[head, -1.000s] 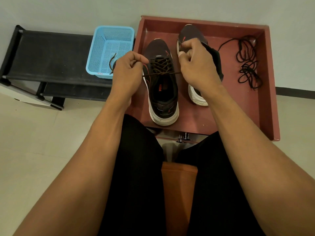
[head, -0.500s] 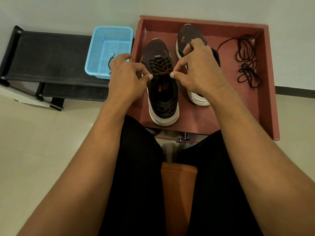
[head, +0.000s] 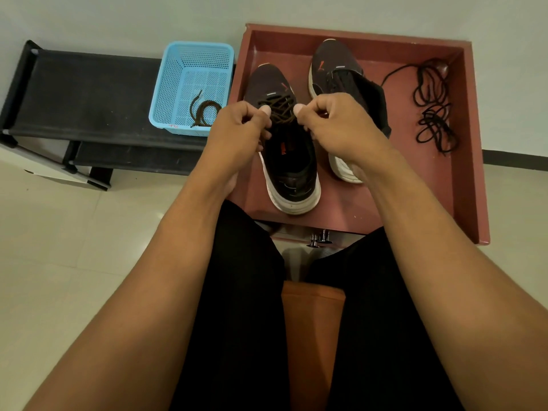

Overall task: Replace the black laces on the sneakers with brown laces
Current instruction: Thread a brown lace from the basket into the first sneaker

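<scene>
The left hand [head: 240, 129] and right hand [head: 335, 123] are side by side over the near sneaker [head: 292, 167]. Each has its fingers curled and its thumb pressed to the forefinger, pinching the brown lace [head: 278, 109] at the top of its crisscross. The lace ends are hidden inside the grips.

An orange tag [head: 283, 148] shows inside this shoe, its print too small to read. At one o'clock from the hands the second sneaker [head: 335, 66] has an orange side logo [head: 321, 65], also not legible.

Both shoes stand in a red tray [head: 471, 143]. The black laces [head: 433, 114] lie in a loose tangle at three o'clock, well apart from the shoes.

At ten o'clock a blue basket [head: 192, 63] holds another coiled brown lace [head: 204, 112]. The red marking [head: 173, 125] on its rim is unreadable. The basket sits on a black rack [head: 89, 93].
</scene>
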Demonstrator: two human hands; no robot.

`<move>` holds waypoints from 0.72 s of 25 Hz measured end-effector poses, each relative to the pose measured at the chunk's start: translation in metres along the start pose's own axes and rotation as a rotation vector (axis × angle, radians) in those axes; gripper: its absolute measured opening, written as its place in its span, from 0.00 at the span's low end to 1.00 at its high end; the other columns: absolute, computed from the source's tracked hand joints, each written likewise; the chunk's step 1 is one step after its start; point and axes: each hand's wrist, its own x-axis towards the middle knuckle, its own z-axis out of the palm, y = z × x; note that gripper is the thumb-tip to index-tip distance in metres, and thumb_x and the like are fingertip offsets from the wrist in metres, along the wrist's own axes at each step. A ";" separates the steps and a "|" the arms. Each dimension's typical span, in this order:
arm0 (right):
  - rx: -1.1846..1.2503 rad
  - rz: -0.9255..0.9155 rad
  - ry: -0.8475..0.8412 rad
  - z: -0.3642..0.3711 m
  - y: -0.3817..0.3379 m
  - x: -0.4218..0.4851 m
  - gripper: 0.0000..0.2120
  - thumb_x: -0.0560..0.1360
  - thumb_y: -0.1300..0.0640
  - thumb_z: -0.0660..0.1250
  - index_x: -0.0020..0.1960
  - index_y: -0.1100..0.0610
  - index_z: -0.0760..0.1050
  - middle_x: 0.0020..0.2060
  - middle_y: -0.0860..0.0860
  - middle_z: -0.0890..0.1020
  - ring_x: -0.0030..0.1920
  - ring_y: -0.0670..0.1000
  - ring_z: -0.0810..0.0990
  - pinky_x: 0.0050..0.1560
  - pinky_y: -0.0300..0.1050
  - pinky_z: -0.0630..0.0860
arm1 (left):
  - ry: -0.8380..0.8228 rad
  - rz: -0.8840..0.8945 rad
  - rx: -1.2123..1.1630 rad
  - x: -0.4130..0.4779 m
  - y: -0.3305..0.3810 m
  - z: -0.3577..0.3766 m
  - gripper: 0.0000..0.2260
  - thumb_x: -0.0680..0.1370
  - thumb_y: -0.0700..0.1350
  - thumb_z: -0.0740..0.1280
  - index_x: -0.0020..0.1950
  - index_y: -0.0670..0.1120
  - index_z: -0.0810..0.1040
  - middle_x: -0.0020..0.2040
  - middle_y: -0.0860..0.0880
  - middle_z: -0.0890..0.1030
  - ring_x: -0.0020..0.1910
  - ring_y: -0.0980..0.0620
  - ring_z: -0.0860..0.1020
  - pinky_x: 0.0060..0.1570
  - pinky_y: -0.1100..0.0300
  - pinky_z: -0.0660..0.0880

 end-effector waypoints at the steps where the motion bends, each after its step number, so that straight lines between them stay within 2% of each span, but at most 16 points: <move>1: 0.084 0.004 0.018 0.004 0.000 0.002 0.14 0.82 0.46 0.68 0.45 0.55 0.83 0.37 0.46 0.81 0.39 0.44 0.78 0.47 0.44 0.77 | 0.009 -0.019 -0.075 0.000 0.003 0.002 0.12 0.85 0.46 0.66 0.41 0.47 0.77 0.41 0.48 0.82 0.37 0.55 0.76 0.36 0.61 0.71; 4: 0.298 0.032 0.059 0.017 -0.007 0.002 0.16 0.82 0.47 0.69 0.45 0.59 0.82 0.36 0.48 0.83 0.37 0.43 0.78 0.45 0.43 0.77 | 0.051 -0.076 -0.236 0.001 0.010 0.003 0.13 0.85 0.45 0.64 0.40 0.47 0.74 0.45 0.48 0.86 0.34 0.57 0.74 0.33 0.64 0.68; 8: 0.551 0.109 0.019 0.026 -0.015 -0.003 0.14 0.82 0.50 0.70 0.44 0.58 0.78 0.44 0.52 0.89 0.39 0.43 0.79 0.41 0.39 0.76 | 0.031 -0.126 -0.232 -0.001 0.011 -0.001 0.14 0.86 0.47 0.61 0.41 0.48 0.73 0.36 0.52 0.81 0.31 0.57 0.70 0.32 0.64 0.66; 12: 0.580 0.106 0.008 0.026 -0.015 -0.001 0.15 0.83 0.48 0.68 0.45 0.59 0.77 0.38 0.49 0.86 0.38 0.44 0.77 0.42 0.39 0.74 | -0.013 -0.068 -0.166 -0.002 0.014 0.004 0.15 0.88 0.47 0.57 0.43 0.48 0.73 0.36 0.52 0.76 0.30 0.59 0.68 0.32 0.66 0.65; 14: 0.576 0.090 -0.015 0.025 -0.012 0.001 0.14 0.84 0.49 0.68 0.43 0.56 0.79 0.39 0.49 0.85 0.40 0.45 0.76 0.42 0.39 0.74 | -0.040 -0.025 -0.155 -0.003 0.012 0.004 0.13 0.88 0.45 0.56 0.46 0.47 0.73 0.38 0.52 0.76 0.30 0.62 0.69 0.32 0.69 0.66; 18: 0.561 0.035 -0.028 0.025 -0.010 0.002 0.10 0.85 0.56 0.65 0.50 0.56 0.83 0.40 0.50 0.84 0.41 0.45 0.77 0.42 0.37 0.75 | -0.075 0.032 -0.198 0.000 0.007 0.003 0.11 0.88 0.43 0.56 0.50 0.46 0.76 0.40 0.53 0.77 0.30 0.63 0.70 0.33 0.70 0.66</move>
